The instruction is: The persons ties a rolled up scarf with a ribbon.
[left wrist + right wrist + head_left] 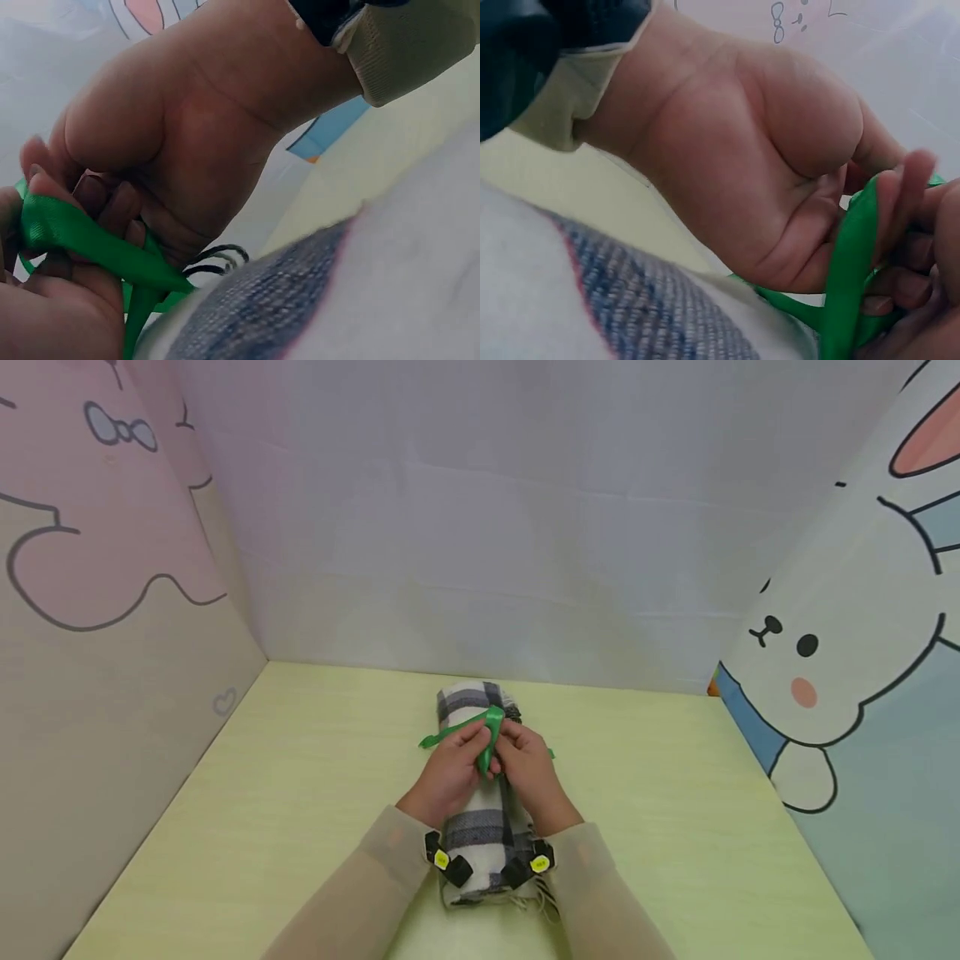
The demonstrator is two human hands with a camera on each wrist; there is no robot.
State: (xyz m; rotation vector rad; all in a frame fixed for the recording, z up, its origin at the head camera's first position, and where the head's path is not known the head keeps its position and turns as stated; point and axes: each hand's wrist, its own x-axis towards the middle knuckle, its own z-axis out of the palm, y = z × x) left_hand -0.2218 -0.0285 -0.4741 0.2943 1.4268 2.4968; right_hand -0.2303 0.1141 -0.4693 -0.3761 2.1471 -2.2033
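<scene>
A rolled scarf [477, 827] in white, grey and black plaid, fringed at its near end, lies lengthwise on the table. Around its far half runs a green satin ribbon [492, 720], one end sticking out to the left. My left hand [448, 777] pinches the ribbon between thumb and fingers above the scarf. Close beside it, my right hand [531, 772] grips the ribbon too, its fingertips meeting the left ones. In the left wrist view a ribbon loop [82, 238] passes over the fingers. The right wrist view shows a ribbon strand [851, 270] running down toward the scarf.
The pale yellow table [300, 810] extends to both sides of the scarf. A plain whitish backdrop [480, 527] stands behind it. Side panels carry cartoon drawings, including a rabbit [847, 652] on the right. Black bands with yellow tags circle both wrists.
</scene>
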